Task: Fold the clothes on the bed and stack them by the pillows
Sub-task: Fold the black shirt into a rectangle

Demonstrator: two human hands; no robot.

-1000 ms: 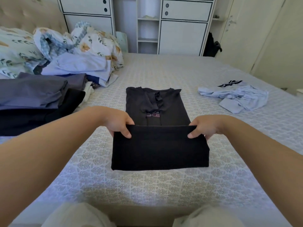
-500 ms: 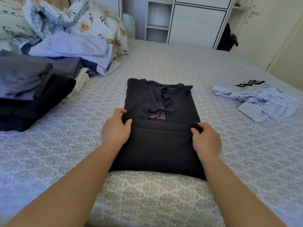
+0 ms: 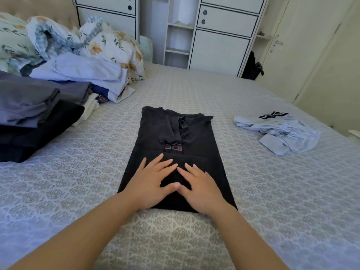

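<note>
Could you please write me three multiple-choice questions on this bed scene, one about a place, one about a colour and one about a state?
1. Where does the crumpled light blue garment lie?
A. right of the black shirt
B. on the pillows
C. under the grey stack

2. What colour is the shirt being folded?
A. white
B. black
C. red

3. How do both hands rest on it?
A. curled into fists
B. pinching its collar
C. flat, fingers straight

Answers: 1 A, it lies apart on the bedspread to the shirt's right. 2 B, the cloth is black. 3 C, the left hand and right hand press flat on the near fold.
</note>
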